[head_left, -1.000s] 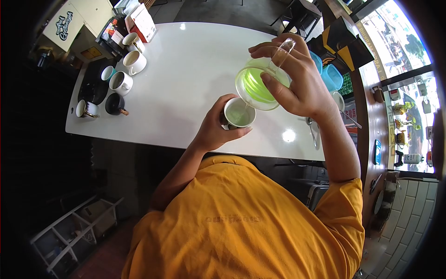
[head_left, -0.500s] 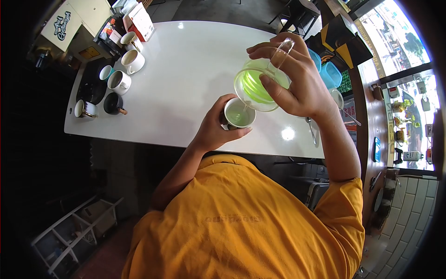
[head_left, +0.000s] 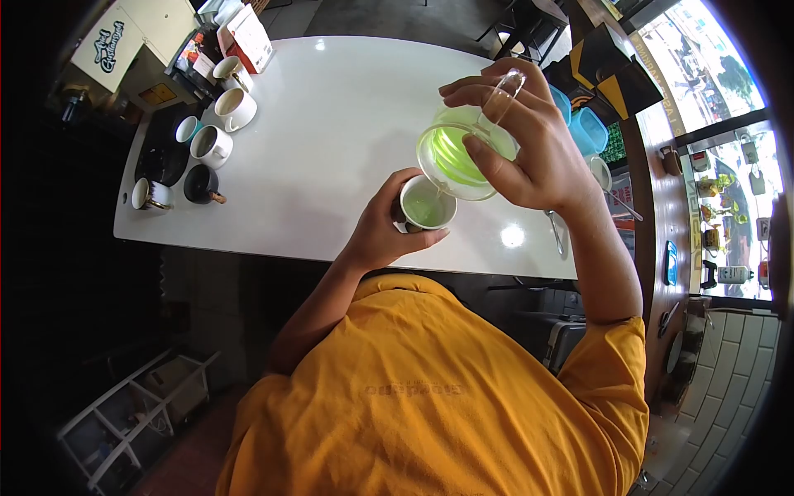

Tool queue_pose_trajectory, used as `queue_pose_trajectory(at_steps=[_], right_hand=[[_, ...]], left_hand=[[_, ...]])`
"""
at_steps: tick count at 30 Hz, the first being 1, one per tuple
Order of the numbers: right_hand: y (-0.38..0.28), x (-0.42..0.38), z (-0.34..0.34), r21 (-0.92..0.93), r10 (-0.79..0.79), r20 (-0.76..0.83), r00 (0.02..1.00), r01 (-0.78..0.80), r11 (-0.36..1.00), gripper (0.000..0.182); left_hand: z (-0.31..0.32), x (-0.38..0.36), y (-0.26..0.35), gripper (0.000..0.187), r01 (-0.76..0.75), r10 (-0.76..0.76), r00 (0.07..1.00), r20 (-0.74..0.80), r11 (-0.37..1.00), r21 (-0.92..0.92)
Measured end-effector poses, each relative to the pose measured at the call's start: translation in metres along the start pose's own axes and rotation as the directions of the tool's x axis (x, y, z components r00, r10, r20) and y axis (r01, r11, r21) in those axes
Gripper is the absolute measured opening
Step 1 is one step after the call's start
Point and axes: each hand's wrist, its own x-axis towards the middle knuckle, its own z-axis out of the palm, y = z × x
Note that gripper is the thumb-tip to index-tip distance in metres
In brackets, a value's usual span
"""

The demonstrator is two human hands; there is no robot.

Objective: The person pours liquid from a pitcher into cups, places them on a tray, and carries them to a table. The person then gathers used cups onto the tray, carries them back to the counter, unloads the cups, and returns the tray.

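Observation:
My left hand is wrapped round a cup with a white inside, near the front edge of the table. Pale green liquid lies in that cup. Above it and to the right, my right hand grips a clear glass jug with a looped handle, fingers around the handle side and thumb on the body. Bright green liquid is inside the jug, which is tilted toward the cup. Its lip hangs over the cup's right rim, where a thin stream seems to run down.
Several mugs stand on the left of the white table, some by a black tray. A spoon lies right of the jug. Blue containers and black-and-yellow boxes are at the right.
Almost nothing differs. Both hands keep their hold, with the jug still tilted over the cup; the cup has shifted very slightly.

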Motion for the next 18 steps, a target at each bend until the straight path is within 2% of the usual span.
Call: queue_pose_trajectory(at_steps=[3,12,18], right_hand=[[0.0002,-0.0006,0.0039,0.015,0.008,-0.054,0.999,-0.007,1.0,0.03],[-0.0012,-0.0013,0.0015,-0.003,0.017,-0.042,0.999,-0.017,1.0,0.03],[-0.0017,-0.0014,0.0011,-0.003,0.007,-0.06,0.998,-0.007,1.0,0.029]], left_hand=[[0.0001,-0.0003,-0.0004,0.075,-0.003,0.003,1.0,0.0,1.0,0.0],[0.0008,0.0002,-0.0053,0.075,-0.038,0.038,0.999,-0.013,0.999,0.007],[0.0021,-0.0004,0.0019,0.072,-0.001,0.0,1.0,0.017,1.0,0.011]])
